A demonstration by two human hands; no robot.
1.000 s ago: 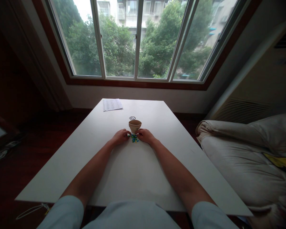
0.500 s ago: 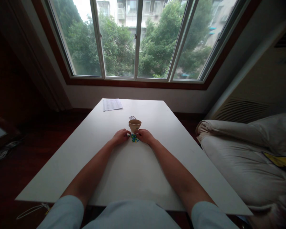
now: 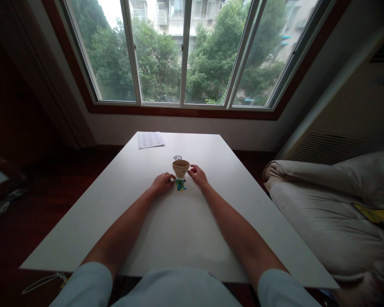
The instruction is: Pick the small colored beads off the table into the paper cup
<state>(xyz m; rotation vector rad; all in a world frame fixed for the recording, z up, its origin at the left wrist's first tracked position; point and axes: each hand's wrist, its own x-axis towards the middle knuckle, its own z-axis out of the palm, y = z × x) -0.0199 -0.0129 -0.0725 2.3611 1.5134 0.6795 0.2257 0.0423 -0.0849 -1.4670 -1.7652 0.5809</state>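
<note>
Small blue, green and yellow pieces (image 3: 180,185) lie in a loose heap on the smooth white table (image 3: 176,238), between the fingers of my two hands and nearer the left ones. My bare left hand (image 3: 163,183) rests just to the left of the heap, its fingers curled inward, thumb and forefinger tips at the heap's edge; these show too small for me to tell whether they meet or pinch a piece. My bare right hand (image 3: 199,175) is a little farther forward, thumb and forefinger parted and pointing at a tan, round, tapering bowl (image 3: 180,171) with its wide mouth facing up. That bowl stands upright just beyond the heap, to the left of my right fingertips; whether they touch its wall I cannot tell. Right behind it, farther from both sets of fingers, lies a small round item with a dark rim (image 3: 177,157). Well beyond my left fingers, toward the table's far left corner, are printed white paper sheets (image 3: 151,140). Far in front of my fingers is a wide sliding window (image 3: 158,72), and well off to their right a pale, creased, padded cushion (image 3: 307,209).
</note>
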